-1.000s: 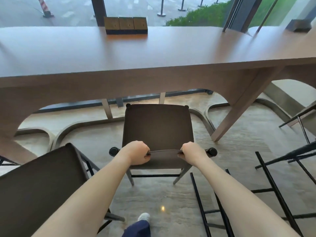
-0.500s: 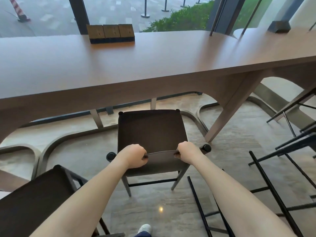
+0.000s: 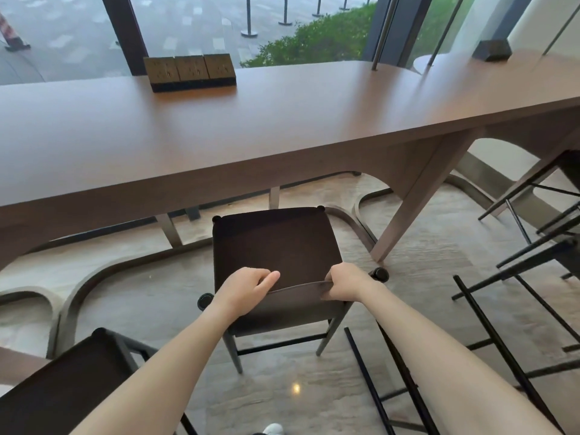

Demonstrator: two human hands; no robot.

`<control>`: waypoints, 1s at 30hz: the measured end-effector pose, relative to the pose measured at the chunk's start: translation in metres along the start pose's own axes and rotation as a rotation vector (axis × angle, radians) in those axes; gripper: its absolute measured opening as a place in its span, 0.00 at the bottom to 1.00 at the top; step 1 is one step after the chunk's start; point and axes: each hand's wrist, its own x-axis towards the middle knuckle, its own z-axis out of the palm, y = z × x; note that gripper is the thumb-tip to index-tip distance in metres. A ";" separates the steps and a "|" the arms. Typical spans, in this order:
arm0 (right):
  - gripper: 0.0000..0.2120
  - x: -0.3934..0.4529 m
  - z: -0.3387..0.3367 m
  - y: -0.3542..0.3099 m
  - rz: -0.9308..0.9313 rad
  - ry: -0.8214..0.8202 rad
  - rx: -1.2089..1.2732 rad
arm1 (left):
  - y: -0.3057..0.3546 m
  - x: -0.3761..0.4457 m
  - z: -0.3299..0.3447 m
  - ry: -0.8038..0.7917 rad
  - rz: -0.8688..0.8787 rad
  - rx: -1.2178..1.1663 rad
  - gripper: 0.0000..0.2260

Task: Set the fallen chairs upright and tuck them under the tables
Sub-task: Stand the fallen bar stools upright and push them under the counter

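The chair [image 3: 276, 246] stands upright on the stone floor [image 3: 417, 277], squarely in front of the long bench [image 3: 282, 120], its front edge just at the bench's near edge and most of the seat not yet under. It looks a rigid thing, thin dark legs and crossbars under a padded dark seat, probably light enough to slide but apt to scrape or chatter on this polished floor; the low curved backrest [image 3: 298, 296] is the obvious place to take it, one hand toward each end so it pushes straight. That is where both hands are: the right hand [image 3: 346, 282] curls tightly over the right end of the backrest's top edge, while the left hand [image 3: 246, 288] lies on the left end with the fingers looser, the forefinger stretched out forward over the seat; I judge it more a resting, pressing hold than a full clasp. Both forearms reach out nearly straight and parallel, wrists low. To the right, dark frames of more fallen chairs [image 3: 470, 340] lie close by the pushed chair's rear leg, and another seat [image 3: 56, 390] sits at lower left.
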 end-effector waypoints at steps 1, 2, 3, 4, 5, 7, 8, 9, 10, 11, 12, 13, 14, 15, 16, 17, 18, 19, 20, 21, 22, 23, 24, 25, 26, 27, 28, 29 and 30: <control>0.16 -0.001 -0.002 0.003 -0.013 -0.041 0.059 | -0.001 0.000 0.000 0.033 -0.012 -0.060 0.28; 0.20 -0.001 -0.006 0.004 -0.031 -0.082 0.177 | -0.002 0.000 -0.001 0.061 -0.020 -0.137 0.28; 0.22 -0.002 -0.012 0.004 -0.051 -0.114 0.368 | -0.003 0.001 -0.001 0.093 -0.032 -0.233 0.26; 0.22 -0.004 -0.018 0.003 -0.067 -0.131 0.604 | -0.004 0.003 -0.001 0.128 -0.055 -0.348 0.24; 0.21 -0.005 -0.023 0.002 -0.076 -0.120 0.853 | -0.005 0.004 -0.002 0.163 -0.090 -0.468 0.21; 0.23 -0.007 -0.028 -0.002 -0.078 -0.033 1.320 | -0.007 0.010 -0.008 0.233 -0.177 -0.674 0.17; 0.25 -0.008 -0.027 -0.006 -0.083 0.038 1.489 | -0.007 0.013 -0.011 0.268 -0.223 -0.751 0.16; 0.27 -0.008 -0.025 -0.009 -0.079 0.121 1.592 | -0.007 0.016 -0.016 0.300 -0.272 -0.818 0.15; 0.28 -0.010 -0.023 -0.013 -0.070 0.199 1.639 | -0.006 0.018 -0.020 0.326 -0.311 -0.874 0.16; 0.28 -0.012 -0.021 -0.017 -0.062 0.258 1.648 | -0.004 0.020 -0.023 0.343 -0.337 -0.910 0.16; 0.29 -0.015 -0.020 -0.021 -0.057 0.301 1.644 | -0.003 0.020 -0.027 0.350 -0.346 -0.928 0.17; 0.30 -0.019 -0.020 -0.023 -0.052 0.341 1.634 | 0.000 0.022 -0.030 0.348 -0.344 -0.935 0.17; 0.31 -0.024 -0.021 -0.023 -0.051 0.378 1.634 | 0.003 0.023 -0.033 0.341 -0.336 -0.942 0.17; 0.32 -0.029 -0.021 -0.022 -0.050 0.414 1.645 | 0.007 0.026 -0.035 0.329 -0.335 -0.955 0.17; 0.33 -0.037 -0.021 -0.018 -0.049 0.451 1.665 | 0.013 0.028 -0.037 0.312 -0.342 -0.973 0.17; 0.33 -0.045 -0.021 -0.013 -0.046 0.486 1.686 | 0.020 0.031 -0.037 0.293 -0.349 -0.996 0.17; 0.31 -0.053 -0.019 -0.007 -0.044 0.513 1.711 | 0.028 0.033 -0.038 0.278 -0.350 -1.014 0.18; 0.30 -0.062 -0.017 -0.001 -0.036 0.536 1.735 | 0.036 0.035 -0.037 0.263 -0.344 -1.024 0.18; 0.29 -0.073 -0.014 0.007 -0.020 0.564 1.763 | 0.046 0.036 -0.034 0.241 -0.334 -1.025 0.17; 0.28 -0.085 -0.009 0.014 0.002 0.595 1.787 | 0.057 0.037 -0.032 0.220 -0.324 -1.025 0.17; 0.28 -0.097 -0.005 0.022 0.026 0.623 1.806 | 0.068 0.037 -0.030 0.198 -0.315 -1.029 0.17; 0.28 -0.111 0.001 0.030 0.055 0.660 1.816 | 0.082 0.037 -0.026 0.166 -0.299 -1.032 0.17; 0.28 -0.127 0.007 0.039 0.081 0.695 1.824 | 0.095 0.036 -0.021 0.127 -0.276 -1.031 0.17; 0.28 -0.143 0.013 0.046 0.108 0.729 1.833 | 0.109 0.035 -0.015 0.081 -0.251 -1.026 0.17; 0.28 -0.160 0.020 0.055 0.135 0.767 1.845 | 0.124 0.033 -0.008 0.024 -0.221 -1.016 0.17; 0.28 -0.179 0.028 0.063 0.165 0.809 1.854 | 0.140 0.029 0.000 -0.040 -0.190 -1.004 0.17; 0.27 -0.199 0.036 0.071 0.194 0.853 1.868 | 0.156 0.024 0.009 -0.103 -0.165 -0.995 0.17; 0.27 -0.219 0.045 0.080 0.226 0.896 1.884 | 0.172 0.018 0.018 -0.156 -0.146 -0.988 0.17; 0.27 -0.239 0.055 0.087 0.258 0.939 1.907 | 0.187 0.012 0.028 -0.204 -0.126 -0.983 0.16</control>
